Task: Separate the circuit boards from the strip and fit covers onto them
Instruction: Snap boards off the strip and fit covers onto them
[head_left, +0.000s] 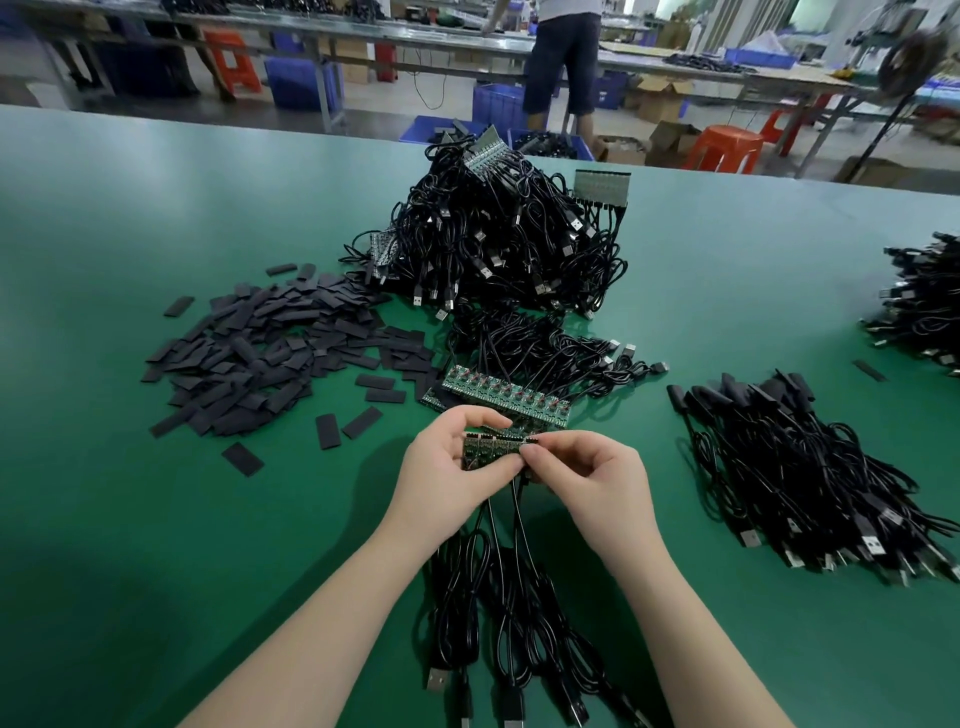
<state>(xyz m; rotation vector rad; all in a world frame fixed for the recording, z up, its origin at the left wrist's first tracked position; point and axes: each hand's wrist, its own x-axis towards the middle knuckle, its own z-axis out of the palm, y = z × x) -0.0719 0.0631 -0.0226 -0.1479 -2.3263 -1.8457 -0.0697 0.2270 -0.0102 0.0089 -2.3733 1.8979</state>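
Separation step in hand: left hand (451, 457) grasping circuit-board strip (491, 450), right hand (582, 470) pinching end board (531, 441); next, probably snapping off, then fitting black cover (327, 431).

No legible text, labels or numbers anywhere.

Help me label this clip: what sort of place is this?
Likely an electronics assembly workshop: a long green worktable heaped with black USB cables, loose black covers and a circuit board strip, with blue parts bins behind.
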